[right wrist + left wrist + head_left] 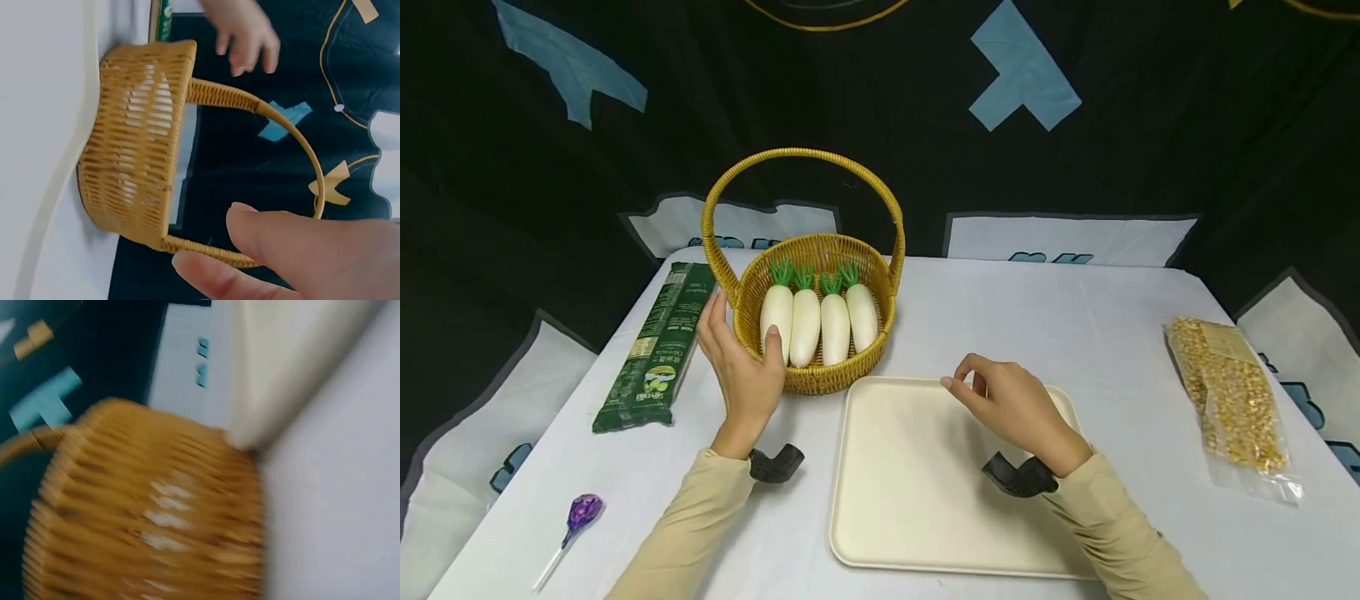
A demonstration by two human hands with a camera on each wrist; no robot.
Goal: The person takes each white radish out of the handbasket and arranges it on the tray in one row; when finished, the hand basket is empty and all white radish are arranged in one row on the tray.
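Note:
A yellow wicker basket (820,382) with a tall arched handle stands at the back of the table. Inside it, several white radishes (806,328) with green tops lie side by side. My left hand (743,367) is at the basket's left side, fingers extended and thumb near the front rim; whether it touches the wicker I cannot tell. Blurred wicker of the basket (144,506) fills much of the left wrist view. Over the far part of a cream tray (917,500) hovers my right hand (1011,408), fingers loosely bent and holding nothing. Its thumb (275,240) and forefinger are apart in the right wrist view.
To the left lies a green packet (658,350), with a purple-wrapped lollipop (580,517) nearer the front. A clear bag of corn kernels (1232,396) lies at the right edge. Black cloth (850,92) hangs behind the white-covered table (1135,333).

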